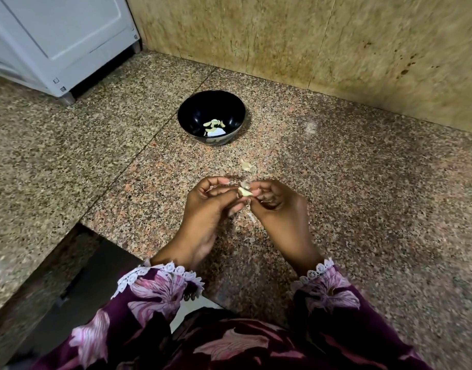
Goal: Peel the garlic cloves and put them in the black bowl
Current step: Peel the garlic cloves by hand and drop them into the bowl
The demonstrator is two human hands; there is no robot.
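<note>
Pale garlic clove (244, 192) between both hands' grip.

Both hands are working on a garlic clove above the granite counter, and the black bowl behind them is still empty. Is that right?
Not quite. The head view shows the black bowl is not empty: several peeled cloves already lie in its bottom. The rest stands: the left hand and the right hand both pinch a garlic clove above the granite counter, with the bowl behind them.
</note>
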